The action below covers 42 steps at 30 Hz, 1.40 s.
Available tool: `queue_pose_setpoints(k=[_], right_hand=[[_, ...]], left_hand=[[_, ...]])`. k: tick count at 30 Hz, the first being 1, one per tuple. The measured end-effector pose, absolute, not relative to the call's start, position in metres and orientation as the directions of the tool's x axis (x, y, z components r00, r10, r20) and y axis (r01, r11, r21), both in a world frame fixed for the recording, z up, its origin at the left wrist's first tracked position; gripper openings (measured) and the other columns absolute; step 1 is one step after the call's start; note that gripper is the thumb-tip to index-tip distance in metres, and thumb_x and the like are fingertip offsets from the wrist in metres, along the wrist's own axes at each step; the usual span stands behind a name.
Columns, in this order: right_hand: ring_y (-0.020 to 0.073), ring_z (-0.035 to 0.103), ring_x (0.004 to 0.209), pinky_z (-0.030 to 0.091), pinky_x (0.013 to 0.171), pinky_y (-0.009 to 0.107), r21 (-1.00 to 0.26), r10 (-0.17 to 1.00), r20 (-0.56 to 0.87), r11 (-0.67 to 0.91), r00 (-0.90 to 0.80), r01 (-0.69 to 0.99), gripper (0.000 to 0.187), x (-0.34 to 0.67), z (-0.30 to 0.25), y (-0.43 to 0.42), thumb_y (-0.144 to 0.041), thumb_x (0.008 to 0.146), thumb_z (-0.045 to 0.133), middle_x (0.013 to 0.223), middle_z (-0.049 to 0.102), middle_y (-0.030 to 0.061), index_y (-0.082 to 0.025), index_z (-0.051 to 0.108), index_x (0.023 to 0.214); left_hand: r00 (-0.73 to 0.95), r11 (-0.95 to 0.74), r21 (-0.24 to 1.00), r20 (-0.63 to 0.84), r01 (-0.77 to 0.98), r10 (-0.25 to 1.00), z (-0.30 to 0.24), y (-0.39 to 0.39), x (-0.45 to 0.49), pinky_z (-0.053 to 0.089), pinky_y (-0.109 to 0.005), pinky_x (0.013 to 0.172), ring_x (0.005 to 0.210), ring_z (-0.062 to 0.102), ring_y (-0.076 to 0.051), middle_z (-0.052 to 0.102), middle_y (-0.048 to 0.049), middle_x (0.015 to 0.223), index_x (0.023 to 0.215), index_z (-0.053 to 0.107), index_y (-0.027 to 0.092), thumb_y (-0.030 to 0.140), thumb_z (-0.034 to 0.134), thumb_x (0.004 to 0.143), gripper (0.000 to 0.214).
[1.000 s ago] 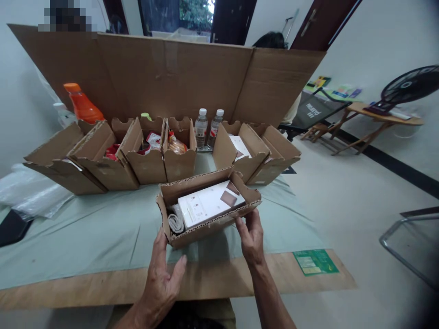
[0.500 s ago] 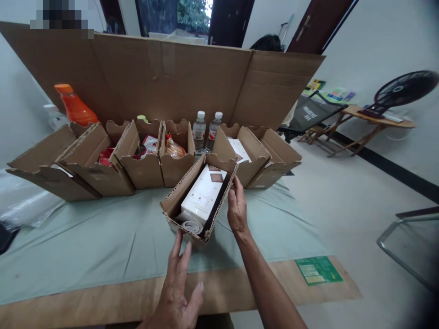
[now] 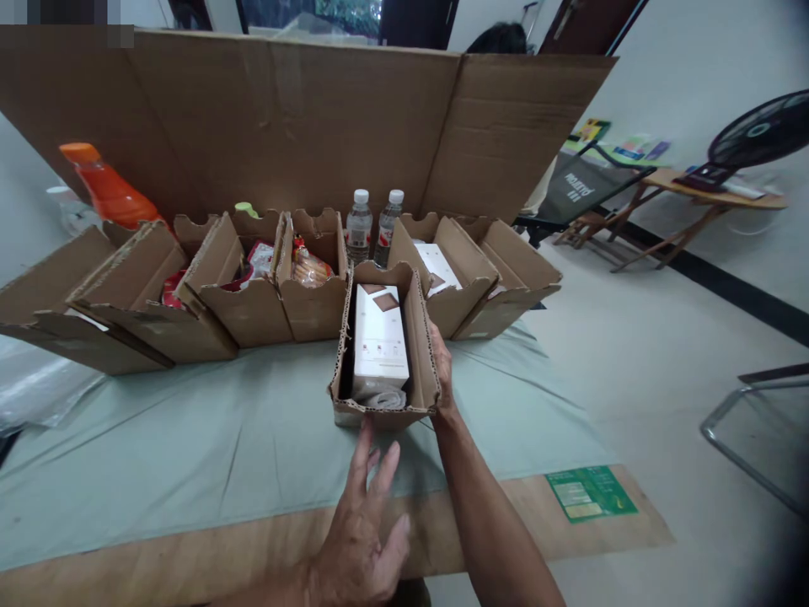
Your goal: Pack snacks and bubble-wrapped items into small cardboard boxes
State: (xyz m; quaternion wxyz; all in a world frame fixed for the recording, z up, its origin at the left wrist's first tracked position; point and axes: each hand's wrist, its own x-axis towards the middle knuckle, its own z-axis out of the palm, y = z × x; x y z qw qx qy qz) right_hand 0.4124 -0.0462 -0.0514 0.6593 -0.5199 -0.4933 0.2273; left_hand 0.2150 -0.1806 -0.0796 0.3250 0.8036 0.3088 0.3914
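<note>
white capitals on the dark folding chair at far right seem to read "projeto" above "iii", though the exact spelling is unsure. print on the green sticker at near right, the white carton and the bottle labels is too small to read.

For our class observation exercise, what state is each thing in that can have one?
Front cardboard box, open, loaded
White box, lying inside it
Boxes behind, open
Clear bottles, capped, upright
Orange bottle, capped
Fan, on or off unclear
Left hand, spread, at front box's near wall
Right hand, against its right side
</note>
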Motion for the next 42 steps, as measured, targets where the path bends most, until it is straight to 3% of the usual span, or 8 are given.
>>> queue_pose_setpoints(k=[7, 13, 19, 25, 30, 33, 38, 42], right_hand=[[0.024, 0.069, 0.093, 0.054, 0.078, 0.034, -0.983, 0.763, 0.184, 0.129, 0.619, 0.133, 0.053, 0.432, -0.084, -0.045, -0.064, 0.09, 0.053, 0.096, 0.078, 0.0077, -0.017, 0.076, 0.098], [0.0228, 0.069, 0.074, 0.051, 0.065, 0.033, -0.992, 0.781, 0.119, 0.068, 0.613, 0.106, 0.054, 0.437, -0.106, -0.035, -0.065, 0.087, 0.052, 0.085, 0.077, 0.0096, -0.016, 0.074, 0.09], [0.0216, 0.07, 0.071, 0.052, 0.063, 0.033, -0.988, 0.779, 0.141, 0.07, 0.611, 0.138, 0.043, 0.437, -0.098, -0.036, -0.058, 0.083, 0.06, 0.09, 0.078, 0.0102, -0.017, 0.072, 0.089], [0.0174, 0.069, 0.068, 0.057, 0.073, 0.035, -0.956, 0.803, 0.278, 0.177, 0.527, 0.233, 0.031, 0.403, -0.056, -0.053, -0.045, 0.09, 0.061, 0.081, 0.075, 0.0045, -0.017, 0.071, 0.096], [0.0149, 0.066, 0.066, 0.058, 0.072, 0.031, -0.79, 0.878, 0.461, 0.339, 0.13, 0.511, 0.042, 0.345, 0.007, -0.034, -0.032, 0.097, 0.052, 0.08, 0.074, -0.0011, -0.022, 0.061, 0.137], [0.0205, 0.068, 0.07, 0.055, 0.081, 0.038, -0.593, 0.936, 0.353, 0.227, -0.004, 0.772, 0.06, 0.317, 0.037, 0.007, -0.024, 0.094, 0.054, 0.077, 0.074, 0.0007, -0.023, 0.046, 0.153], [0.0335, 0.073, 0.088, 0.05, 0.082, 0.043, -0.313, 0.983, 0.167, -0.016, 0.072, 0.95, 0.031, 0.29, 0.055, 0.035, -0.017, 0.094, 0.053, 0.092, 0.077, 0.016, -0.018, 0.073, 0.118], [0.0256, 0.072, 0.072, 0.047, 0.068, 0.033, -0.326, 0.972, 0.234, 0.051, 0.028, 0.944, 0.028, 0.294, 0.047, -0.035, -0.021, 0.095, 0.048, 0.079, 0.076, 0.0089, -0.021, 0.073, 0.106]], left_hand=[[0.43, -0.552, 0.785, 0.412, 0.28, 0.804, -0.081, -0.124, 0.252, 0.031, -0.063, 0.124, 0.161, 0.005, -0.035, -0.004, -0.0064, 0.175, 0.164, 0.014, 0.035, 0.008, 0.055, 0.087, 0.091], [0.438, -0.524, 0.804, 0.379, 0.279, 0.815, -0.084, -0.052, 0.291, 0.022, -0.057, 0.128, 0.161, 0.009, -0.035, 0.002, -0.0156, 0.174, 0.161, 0.027, 0.021, 0.011, 0.059, 0.082, 0.085], [0.547, -0.424, 0.836, 0.187, 0.347, 0.816, -0.086, -0.05, 0.265, 0.035, -0.055, 0.123, 0.157, 0.026, -0.035, 0.01, -0.019, 0.173, 0.157, 0.037, 0.018, 0.017, 0.062, 0.083, 0.079], [0.452, -0.508, 0.659, 0.273, 0.555, 0.849, -0.108, -0.099, 0.156, 0.042, -0.063, 0.117, 0.151, 0.038, -0.036, 0.044, -0.0177, 0.16, 0.136, 0.063, 0.02, 0.015, 0.055, 0.089, 0.048], [0.348, -0.53, 0.551, 0.406, 0.645, 0.845, -0.123, -0.118, 0.106, 0.051, -0.057, 0.111, 0.145, 0.047, -0.034, 0.056, -0.0146, 0.151, 0.127, 0.067, 0.022, 0.012, 0.055, 0.089, 0.041], [0.333, -0.548, 0.531, 0.45, 0.646, 0.828, -0.127, -0.12, 0.105, 0.052, -0.054, 0.111, 0.143, 0.05, -0.033, 0.058, -0.0146, 0.148, 0.122, 0.069, 0.021, 0.009, 0.055, 0.088, 0.038], [0.23, -0.536, 0.569, 0.522, 0.624, 0.821, -0.124, -0.119, 0.107, 0.054, -0.052, 0.109, 0.14, 0.053, -0.032, 0.056, -0.0174, 0.148, 0.12, 0.068, 0.018, 0.009, 0.054, 0.09, 0.034], [0.112, -0.479, 0.637, 0.527, 0.604, 0.843, -0.115, -0.124, 0.094, 0.053, -0.053, 0.109, 0.138, 0.054, -0.031, 0.053, -0.0179, 0.15, 0.129, 0.061, 0.018, 0.012, 0.053, 0.094, 0.037]])
